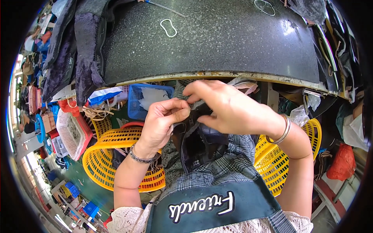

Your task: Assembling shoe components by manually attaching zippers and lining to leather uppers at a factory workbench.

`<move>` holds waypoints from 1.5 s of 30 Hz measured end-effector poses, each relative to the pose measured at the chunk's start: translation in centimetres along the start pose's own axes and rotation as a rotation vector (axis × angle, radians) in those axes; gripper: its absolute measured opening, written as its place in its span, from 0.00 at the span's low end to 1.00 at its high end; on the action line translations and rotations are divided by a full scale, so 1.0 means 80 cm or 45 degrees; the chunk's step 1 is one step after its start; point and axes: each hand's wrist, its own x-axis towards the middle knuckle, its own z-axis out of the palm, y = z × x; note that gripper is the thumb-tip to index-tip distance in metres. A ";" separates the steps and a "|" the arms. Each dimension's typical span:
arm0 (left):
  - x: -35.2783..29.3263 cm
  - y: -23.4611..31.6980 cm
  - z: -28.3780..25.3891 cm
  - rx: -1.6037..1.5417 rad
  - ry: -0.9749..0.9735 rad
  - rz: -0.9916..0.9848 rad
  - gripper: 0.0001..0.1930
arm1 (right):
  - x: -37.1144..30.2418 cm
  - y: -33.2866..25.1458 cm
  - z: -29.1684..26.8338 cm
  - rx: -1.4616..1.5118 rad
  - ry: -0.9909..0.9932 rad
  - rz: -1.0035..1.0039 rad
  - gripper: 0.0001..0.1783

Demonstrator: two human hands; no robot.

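Note:
A black boot-like upper (194, 145) with a dark hollow opening rests on my lap, over a checked apron. My left hand (165, 116), with a bracelet at the wrist, pinches the upper's top edge between thumb and fingers. Just right of it, my right hand (223, 106) curves over the same edge. Its thumb and fingers are spread apart, with nothing visible between them. The spot between both sets of fingertips is partly hidden.
A dark speckled table (217, 42) lies ahead, bearing a white loop (168, 28), a pen (165, 7) and dark fur-lined pieces (87, 46). Yellow baskets (112, 139) stand on both sides of me. Beneath the table edge is a blue basket (136, 103).

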 end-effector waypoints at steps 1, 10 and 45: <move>0.002 0.000 0.001 -0.001 -0.003 -0.001 0.07 | -0.001 -0.006 0.000 -0.134 0.008 -0.066 0.18; 0.006 0.000 0.000 -0.141 0.042 -0.162 0.06 | -0.010 0.012 0.043 -0.479 0.438 -0.676 0.15; 0.007 -0.028 0.060 0.451 0.341 0.668 0.03 | -0.031 -0.009 0.031 -0.503 0.578 -0.313 0.15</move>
